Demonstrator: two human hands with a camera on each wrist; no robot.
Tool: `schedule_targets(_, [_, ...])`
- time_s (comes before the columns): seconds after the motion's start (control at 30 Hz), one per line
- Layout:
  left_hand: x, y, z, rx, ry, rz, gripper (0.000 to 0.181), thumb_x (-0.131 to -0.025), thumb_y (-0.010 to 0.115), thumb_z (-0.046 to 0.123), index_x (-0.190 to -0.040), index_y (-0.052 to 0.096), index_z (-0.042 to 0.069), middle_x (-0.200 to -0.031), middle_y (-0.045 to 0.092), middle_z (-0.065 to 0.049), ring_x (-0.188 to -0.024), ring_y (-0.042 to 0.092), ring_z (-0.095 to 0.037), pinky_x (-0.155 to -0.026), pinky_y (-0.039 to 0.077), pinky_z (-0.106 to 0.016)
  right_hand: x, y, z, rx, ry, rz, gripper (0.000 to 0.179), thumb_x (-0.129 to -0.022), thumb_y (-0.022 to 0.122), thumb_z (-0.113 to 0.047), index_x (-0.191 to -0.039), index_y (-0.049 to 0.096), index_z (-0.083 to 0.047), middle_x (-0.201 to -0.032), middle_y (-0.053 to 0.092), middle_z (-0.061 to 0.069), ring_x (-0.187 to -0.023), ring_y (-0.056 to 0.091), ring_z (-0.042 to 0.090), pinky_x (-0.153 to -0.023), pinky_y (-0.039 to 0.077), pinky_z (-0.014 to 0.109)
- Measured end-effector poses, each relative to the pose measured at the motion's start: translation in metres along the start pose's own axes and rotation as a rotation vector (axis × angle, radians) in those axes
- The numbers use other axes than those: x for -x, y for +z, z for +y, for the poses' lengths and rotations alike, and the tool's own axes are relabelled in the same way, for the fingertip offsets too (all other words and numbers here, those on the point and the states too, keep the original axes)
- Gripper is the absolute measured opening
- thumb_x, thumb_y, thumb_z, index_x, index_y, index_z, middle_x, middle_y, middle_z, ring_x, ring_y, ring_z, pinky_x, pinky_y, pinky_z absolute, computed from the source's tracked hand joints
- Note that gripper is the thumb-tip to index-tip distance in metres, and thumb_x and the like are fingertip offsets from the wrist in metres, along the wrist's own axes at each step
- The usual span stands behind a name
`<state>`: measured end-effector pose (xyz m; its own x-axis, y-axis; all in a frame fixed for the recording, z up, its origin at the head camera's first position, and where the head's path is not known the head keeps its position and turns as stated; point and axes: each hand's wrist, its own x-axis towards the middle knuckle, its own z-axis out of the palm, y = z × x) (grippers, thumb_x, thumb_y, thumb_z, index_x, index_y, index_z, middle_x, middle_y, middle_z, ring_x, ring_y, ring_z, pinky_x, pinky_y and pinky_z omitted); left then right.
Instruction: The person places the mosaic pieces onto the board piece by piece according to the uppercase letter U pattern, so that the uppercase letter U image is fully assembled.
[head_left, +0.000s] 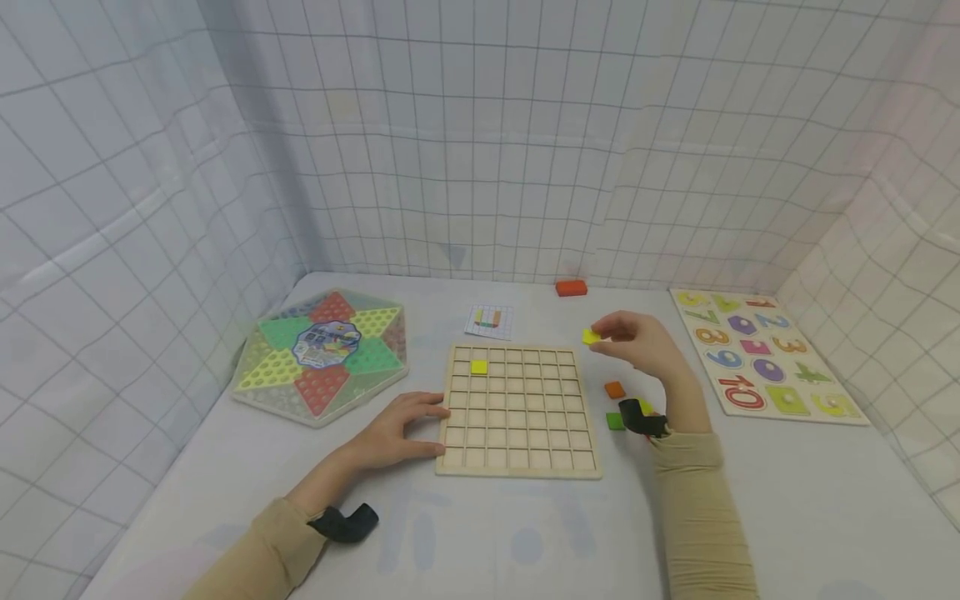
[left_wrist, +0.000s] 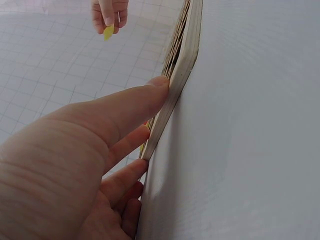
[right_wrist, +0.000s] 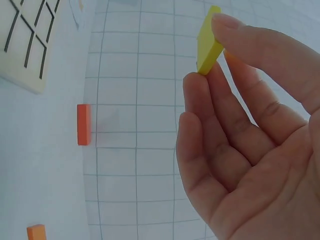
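A wooden grid board point(head_left: 517, 477) lies flat on the table, with one yellow square tile point(head_left: 479, 367) in a cell near its far left corner. At the board's left edge, my left hand point(head_left: 393, 433) rests its thumb and fingertips, fingers fairly straight; the left wrist view shows the thumb against the board's side point(left_wrist: 175, 95). My right hand point(head_left: 641, 346) pinches another yellow square tile point(right_wrist: 209, 42) between thumb and fingers, raised to the right of the board's far corner. Below that hand lie an orange tile point(head_left: 615, 390) and a green tile point(head_left: 616, 422), with yellow partly hidden by the wrist.
A small card point(head_left: 490, 322) with a coloured pattern lies beyond the board. Farther back sits a red block point(head_left: 572, 288). On the left is a hexagonal Chinese checkers board point(head_left: 325, 358); on the right, a number and shape puzzle board point(head_left: 765, 354). Gridded curtains point(head_left: 480, 150) surround the table.
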<state>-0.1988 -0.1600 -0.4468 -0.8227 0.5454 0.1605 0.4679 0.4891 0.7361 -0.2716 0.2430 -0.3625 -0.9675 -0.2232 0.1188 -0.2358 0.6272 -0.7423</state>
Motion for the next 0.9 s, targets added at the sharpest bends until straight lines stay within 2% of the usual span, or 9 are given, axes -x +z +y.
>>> schedule_targets(0.13, [0.000, 0.001, -0.001, 0.000, 0.003, -0.001, 0.049, -0.080, 0.075, 0.032, -0.122, 0.062, 0.010, -0.141, 0.043, -0.014, -0.132, 0.031, -0.035, -0.105, 0.025, -0.055, -0.001, 0.004, -0.012, -0.062, -0.076, -0.003, 0.038, -0.079, 0.077, -0.030, -0.106, 0.066, -0.006, -0.109, 0.065, 0.008, -0.102, 0.057, 0.024, -0.092, 0.044, 0.040])
schedule_targets(0.57, [-0.002, 0.000, -0.002, -0.008, 0.010, -0.001, 0.049, -0.080, 0.074, 0.033, -0.123, 0.062, 0.011, -0.141, 0.043, -0.012, -0.132, 0.031, -0.034, -0.105, 0.026, -0.055, -0.020, 0.033, -0.043, -0.163, -0.199, -0.057, 0.032, -0.079, 0.077, -0.021, -0.105, 0.068, -0.005, -0.105, 0.066, 0.007, -0.098, 0.059, 0.022, -0.091, 0.046, 0.037])
schedule_targets(0.9, [-0.001, 0.001, -0.003, 0.006, 0.013, -0.001, 0.048, -0.080, 0.075, 0.031, -0.122, 0.062, 0.011, -0.141, 0.043, -0.014, -0.132, 0.031, -0.035, -0.105, 0.026, -0.055, -0.030, 0.069, -0.064, -0.207, -0.228, -0.120, 0.029, -0.078, 0.077, -0.018, -0.103, 0.068, -0.006, -0.102, 0.066, 0.005, -0.095, 0.059, 0.022, -0.087, 0.047, 0.035])
